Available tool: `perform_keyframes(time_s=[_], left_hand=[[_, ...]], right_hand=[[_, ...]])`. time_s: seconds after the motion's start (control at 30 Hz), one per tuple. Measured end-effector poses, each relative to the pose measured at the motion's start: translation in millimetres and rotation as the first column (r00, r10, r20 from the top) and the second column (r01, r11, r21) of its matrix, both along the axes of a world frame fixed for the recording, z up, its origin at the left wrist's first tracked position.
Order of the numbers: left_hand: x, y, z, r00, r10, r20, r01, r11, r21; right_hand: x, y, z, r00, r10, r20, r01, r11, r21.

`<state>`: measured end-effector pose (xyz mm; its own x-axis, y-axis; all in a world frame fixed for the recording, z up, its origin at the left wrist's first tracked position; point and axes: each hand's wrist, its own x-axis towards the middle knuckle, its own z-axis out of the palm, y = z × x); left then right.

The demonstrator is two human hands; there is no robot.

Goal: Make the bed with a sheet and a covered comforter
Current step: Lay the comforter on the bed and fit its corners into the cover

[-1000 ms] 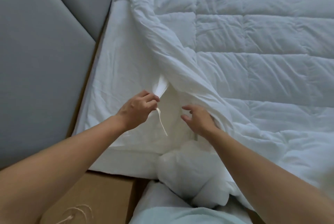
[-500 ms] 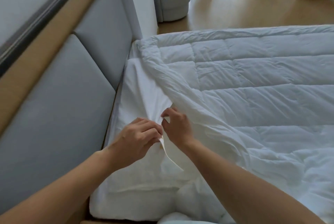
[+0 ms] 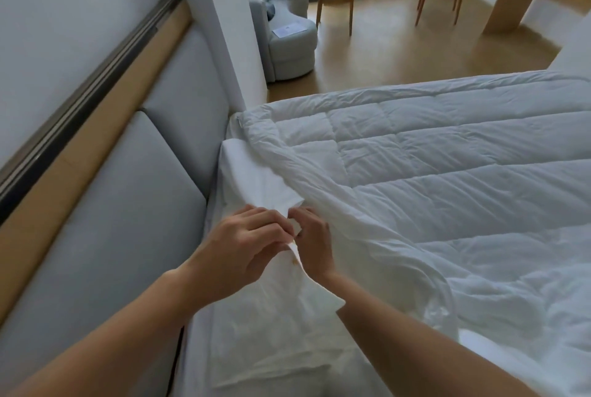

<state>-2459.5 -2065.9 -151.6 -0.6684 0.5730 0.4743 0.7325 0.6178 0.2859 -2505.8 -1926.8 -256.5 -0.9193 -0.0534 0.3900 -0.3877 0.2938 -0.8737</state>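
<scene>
- Near the middle of the bed (image 3: 200,364), a bit toward 7 o'clock, the left hand (image 3: 243,246) and right hand (image 3: 315,246) both pinch a small white tie (image 3: 296,229).
- The comforter (image 3: 447,188) lies toward 3 o'clock; its edge touches the hands.
- I think a knot is being made. Pull it snug, keeping the cover (image 3: 271,316) flat.
- The headboard (image 3: 112,236) is close at 9 o'clock. Open floor (image 3: 399,54) lies at 12 o'clock.
</scene>
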Motion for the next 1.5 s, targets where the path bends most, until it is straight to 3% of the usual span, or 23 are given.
perform_keyframes(time_s=[0.2,0.33,0.57,0.7,0.77,0.83,0.97,1.07,1.2,1.27,1.5], left_hand=[[-11.8,-24.4,5.7,0.976,0.004,0.219,-0.004,1.000,0.002],[-19.8,-34.0,11.7,0.929,-0.001,0.370,0.015,0.999,-0.035],[-34.6,-22.2,5.6,0.860,-0.069,0.506,0.073,0.997,0.011],[-52.1,-13.4,19.2,0.694,-0.115,0.711,0.128,0.991,0.035],[-62.4,-3.2,26.2,0.591,-0.187,0.785,0.149,0.981,0.121],[-71.3,8.0,30.1,0.498,-0.239,0.834,0.132,0.971,0.200],[-92.6,18.7,34.4,0.365,-0.196,0.910,0.041,0.980,0.194],[-104.7,20.9,41.0,0.344,-0.092,0.934,0.005,0.995,0.097],[-106.3,21.0,45.3,0.319,0.052,0.946,0.057,0.996,-0.074],[-106.7,13.6,41.4,0.308,0.111,0.945,0.094,0.985,-0.146],[-88.3,-56.2,12.2,0.279,0.064,0.958,-0.178,0.984,-0.014]], right_hand=[[3.2,3.5,9.4,0.945,0.235,0.226,-0.235,0.972,-0.028],[-1.6,15.5,24.7,0.841,0.374,0.392,-0.417,0.909,0.027],[-16.5,63.6,56.0,0.589,0.561,0.581,-0.521,0.814,-0.258],[-18.2,80.0,69.0,0.504,0.667,0.548,-0.585,0.731,-0.352],[-19.1,82.5,77.8,0.486,0.718,0.499,-0.579,0.692,-0.431],[-20.6,83.3,85.6,0.501,0.734,0.459,-0.563,0.679,-0.471],[-21.9,84.4,93.4,0.605,0.662,0.442,-0.459,0.744,-0.485],[-21.8,81.8,94.1,0.684,0.596,0.421,-0.418,0.792,-0.444],[-27.8,69.0,91.2,0.842,0.360,0.402,-0.337,0.933,-0.129],[-30.0,60.5,91.9,0.901,0.261,0.347,-0.303,0.950,0.073],[-20.6,28.6,65.4,0.971,0.150,0.189,-0.212,0.902,0.375]])
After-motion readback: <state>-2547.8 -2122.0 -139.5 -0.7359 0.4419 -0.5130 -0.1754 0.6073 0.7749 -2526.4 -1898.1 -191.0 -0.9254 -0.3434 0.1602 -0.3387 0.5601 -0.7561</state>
